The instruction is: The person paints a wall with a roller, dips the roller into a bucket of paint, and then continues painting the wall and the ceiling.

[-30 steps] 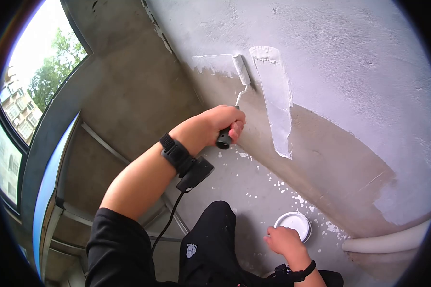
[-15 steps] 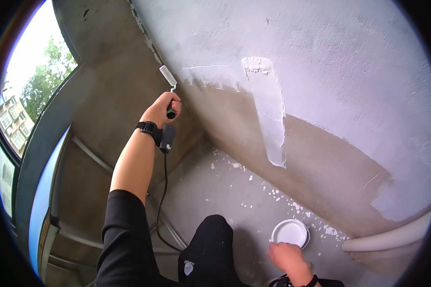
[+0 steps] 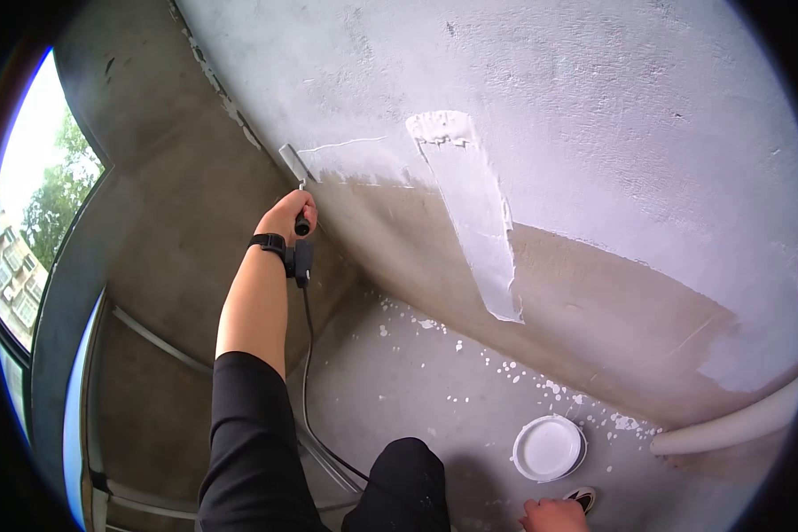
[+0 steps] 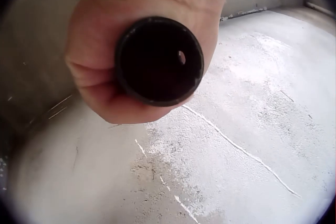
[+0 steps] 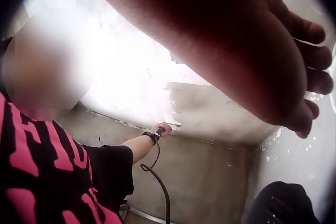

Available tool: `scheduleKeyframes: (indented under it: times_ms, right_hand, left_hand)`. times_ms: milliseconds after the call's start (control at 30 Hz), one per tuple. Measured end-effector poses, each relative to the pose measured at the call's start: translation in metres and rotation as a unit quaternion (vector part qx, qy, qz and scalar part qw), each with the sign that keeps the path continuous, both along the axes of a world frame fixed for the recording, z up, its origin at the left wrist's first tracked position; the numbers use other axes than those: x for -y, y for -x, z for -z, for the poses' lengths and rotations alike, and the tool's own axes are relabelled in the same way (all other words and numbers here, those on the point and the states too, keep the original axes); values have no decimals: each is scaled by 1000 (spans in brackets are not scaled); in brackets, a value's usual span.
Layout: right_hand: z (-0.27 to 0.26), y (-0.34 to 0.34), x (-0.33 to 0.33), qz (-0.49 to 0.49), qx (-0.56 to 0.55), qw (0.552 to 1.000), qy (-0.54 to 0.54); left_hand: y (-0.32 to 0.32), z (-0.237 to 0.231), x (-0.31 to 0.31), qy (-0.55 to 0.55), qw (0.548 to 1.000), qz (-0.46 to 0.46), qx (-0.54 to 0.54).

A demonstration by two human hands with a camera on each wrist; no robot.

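Note:
In the head view my left hand grips the dark handle of a small paint roller. The roller's pale sleeve lies against the wall beside the corner, at the left end of a white painted band. From the left wrist I see the round butt of the handle with fingers curled about it; the sleeve is hidden there. My right hand hangs low near a round tub of white paint on the floor. The right wrist view has its fingers loosely bent, holding nothing.
A thick white paint strip runs down the wall over bare brown plaster. White drips spot the floor. A pale pipe meets the floor at right. A cable trails from my left wrist. The window is at left.
The roller has gone left from beside the thick strip to the corner, then back onto the wall at the band's left end. My right hand has moved down, away from the tub.

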State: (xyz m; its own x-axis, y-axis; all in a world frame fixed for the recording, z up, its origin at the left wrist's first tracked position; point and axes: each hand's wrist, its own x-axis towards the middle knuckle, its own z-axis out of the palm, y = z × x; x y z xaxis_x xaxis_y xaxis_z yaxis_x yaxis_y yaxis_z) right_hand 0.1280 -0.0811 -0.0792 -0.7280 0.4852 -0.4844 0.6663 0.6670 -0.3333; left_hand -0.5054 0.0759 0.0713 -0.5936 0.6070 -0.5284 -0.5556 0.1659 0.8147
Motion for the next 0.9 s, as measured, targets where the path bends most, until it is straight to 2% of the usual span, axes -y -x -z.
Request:
scheduleKeyframes:
  times_ms: [67,167,233,333,533,733,900]
  right_hand:
    - [-8,2,-3,16,-8,1000,-20]
    - [-18,10,-5,-16,6,1000,9]
    - [-11,15,1,-1,-96,995,-40]
    - [0,25,10,-24,-113,991,-71]
    - [5,25,19,-37,-181,981,-65]
    - [21,21,-5,-47,-73,996,-21]
    - [12,25,-16,-44,-89,994,-45]
  left_hand:
    - [-12,-4,5,32,999,8,-15]
    - [-19,1,9,31,998,44,-13]
    - [-33,0,13,37,998,44,-14]
    - [-59,0,16,35,996,64,-43]
    - [-121,-1,33,39,994,92,-48]
    - [-181,-10,44,39,990,115,-66]
    - [-217,-17,54,43,986,136,-89]
